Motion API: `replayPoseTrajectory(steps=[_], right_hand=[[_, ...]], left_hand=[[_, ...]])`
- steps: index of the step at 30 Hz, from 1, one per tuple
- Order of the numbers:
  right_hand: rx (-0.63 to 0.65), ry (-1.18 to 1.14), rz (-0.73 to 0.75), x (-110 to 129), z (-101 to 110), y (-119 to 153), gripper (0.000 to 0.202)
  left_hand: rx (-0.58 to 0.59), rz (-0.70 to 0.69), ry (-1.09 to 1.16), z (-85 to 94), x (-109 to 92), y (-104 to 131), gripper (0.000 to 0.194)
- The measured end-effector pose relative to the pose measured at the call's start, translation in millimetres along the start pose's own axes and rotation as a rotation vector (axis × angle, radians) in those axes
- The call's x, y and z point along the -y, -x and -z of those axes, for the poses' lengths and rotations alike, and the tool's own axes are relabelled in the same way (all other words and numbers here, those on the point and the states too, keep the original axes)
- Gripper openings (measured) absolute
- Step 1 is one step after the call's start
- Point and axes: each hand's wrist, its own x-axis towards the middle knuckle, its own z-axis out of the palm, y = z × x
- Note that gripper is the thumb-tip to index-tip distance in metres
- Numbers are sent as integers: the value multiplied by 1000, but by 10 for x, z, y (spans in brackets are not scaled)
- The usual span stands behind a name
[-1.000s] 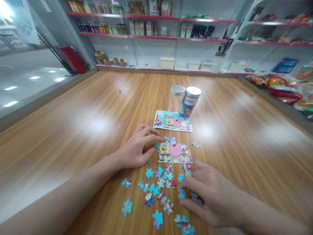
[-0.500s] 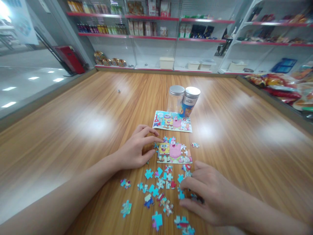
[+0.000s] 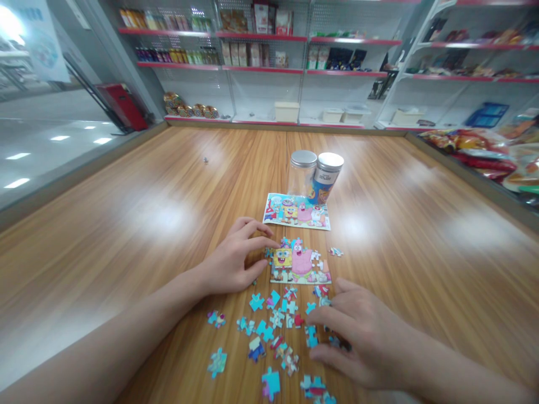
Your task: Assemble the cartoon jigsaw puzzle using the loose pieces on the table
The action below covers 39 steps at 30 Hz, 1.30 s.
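Observation:
A partly joined jigsaw puzzle [image 3: 301, 261] with a yellow square figure and a pink starfish lies flat on the wooden table. My left hand [image 3: 238, 255] rests at its left edge, fingers apart, the index fingertip at the upper left corner. Below the puzzle, several loose jigsaw pieces [image 3: 265, 330] are scattered. Over the right side of these is my right hand [image 3: 357, 328], fingers spread and curved, with some pieces partly hidden under it. No piece shows in its grasp. A printed reference picture [image 3: 295, 217] lies just beyond the puzzle.
A clear jar [image 3: 301, 177] and a blue printed canister [image 3: 325, 179], both with metal lids, stand at the picture's far edge. One loose piece [image 3: 336, 252] lies right of the puzzle. Stocked shelves [image 3: 261, 68] line the back, and snack bags [image 3: 480, 154] sit at the right.
The right index finger has shifted slightly left over the loose pieces. My left hand stays in place at the puzzle. The whole view has tilted up a little.

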Motion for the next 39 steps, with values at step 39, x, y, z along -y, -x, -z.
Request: replayPoseTrajectory(steps=[39], right_hand=[[-305, 277, -631, -475, 215, -91, 34]], left_hand=[[32, -70, -20, 12, 28, 22, 27]])
